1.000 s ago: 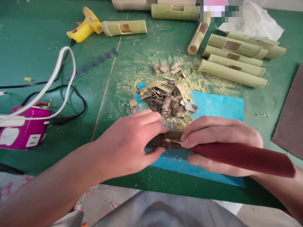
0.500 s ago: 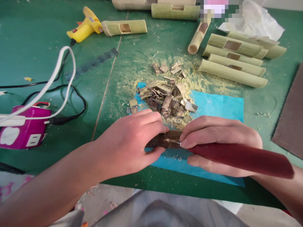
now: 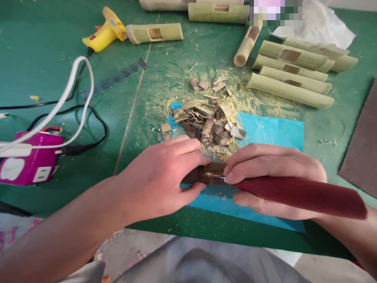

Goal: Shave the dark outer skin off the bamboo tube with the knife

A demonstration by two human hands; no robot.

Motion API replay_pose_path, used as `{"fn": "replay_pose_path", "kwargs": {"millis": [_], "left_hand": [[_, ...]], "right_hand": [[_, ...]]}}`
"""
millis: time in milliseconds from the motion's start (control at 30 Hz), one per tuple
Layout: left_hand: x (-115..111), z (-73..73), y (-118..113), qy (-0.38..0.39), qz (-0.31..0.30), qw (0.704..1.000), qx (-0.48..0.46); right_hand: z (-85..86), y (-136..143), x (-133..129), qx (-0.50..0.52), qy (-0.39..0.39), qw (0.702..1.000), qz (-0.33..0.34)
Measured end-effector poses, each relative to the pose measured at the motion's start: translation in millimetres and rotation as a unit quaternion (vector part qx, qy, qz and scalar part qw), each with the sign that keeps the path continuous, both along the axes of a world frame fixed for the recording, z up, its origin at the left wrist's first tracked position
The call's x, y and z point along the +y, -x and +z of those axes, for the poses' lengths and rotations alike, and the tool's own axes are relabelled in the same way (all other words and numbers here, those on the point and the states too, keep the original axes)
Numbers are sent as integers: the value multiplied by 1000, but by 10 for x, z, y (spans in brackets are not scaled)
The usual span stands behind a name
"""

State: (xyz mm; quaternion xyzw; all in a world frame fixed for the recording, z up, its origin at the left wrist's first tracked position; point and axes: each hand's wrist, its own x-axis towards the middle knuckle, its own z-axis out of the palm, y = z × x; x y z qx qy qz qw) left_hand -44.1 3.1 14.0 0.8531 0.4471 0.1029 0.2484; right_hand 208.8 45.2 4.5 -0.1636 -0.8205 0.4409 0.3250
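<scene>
My left hand (image 3: 167, 177) is closed around one end of a dark brown piece, bamboo by its look (image 3: 210, 169), pressing it down over a blue sheet (image 3: 271, 131). In my right hand (image 3: 273, 167) is a carving tool with a long dark red handle (image 3: 303, 194), pointing left. Its thin metal tip touches the brown piece near a small pale cut with a few shavings on it. Part of the piece is hidden by my fingers. Just beyond both hands lies a heap of brown bamboo chips (image 3: 209, 122) with pale sawdust around it.
Several cut bamboo tubes (image 3: 290, 84) with rectangular openings lie at the back right. A yellow glue gun (image 3: 106, 33) is at the back left, by another bamboo tube (image 3: 156, 33). On the left are a magenta power socket (image 3: 35, 161), cables and a ruler (image 3: 118, 76).
The handle in my right hand has tilted up very slightly at its far end. Both hands otherwise stay in place, with the tool's tip on the brown piece.
</scene>
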Motion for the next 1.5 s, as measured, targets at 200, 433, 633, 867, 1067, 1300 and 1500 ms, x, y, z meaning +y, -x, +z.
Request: {"fn": "replay_pose_path", "kwargs": {"millis": [200, 433, 633, 867, 1067, 1300, 1500], "left_hand": [[-1, 2, -1, 4, -1, 1000, -3], [-8, -18, 20, 2, -1, 1000, -6], [8, -5, -2, -6, 0, 1000, -10], [-12, -50, 10, -18, 1, 1000, -12], [-15, -73, 27, -25, 1, 999, -25], [-5, -52, 5, -8, 3, 1000, -1], [-9, -31, 9, -7, 0, 1000, -11]], "right_hand": [[13, 37, -40, -6, -21, 1000, -22], [12, -1, -10, 4, 5, 1000, -23], [5, -12, 11, -13, 17, 1000, -5], [27, 10, 10, -25, 4, 1000, 1], [18, 54, -43, -26, -43, 997, -62], [43, -1, -24, -12, -22, 998, -55], [32, -7, 14, -29, -20, 999, -21]]}}
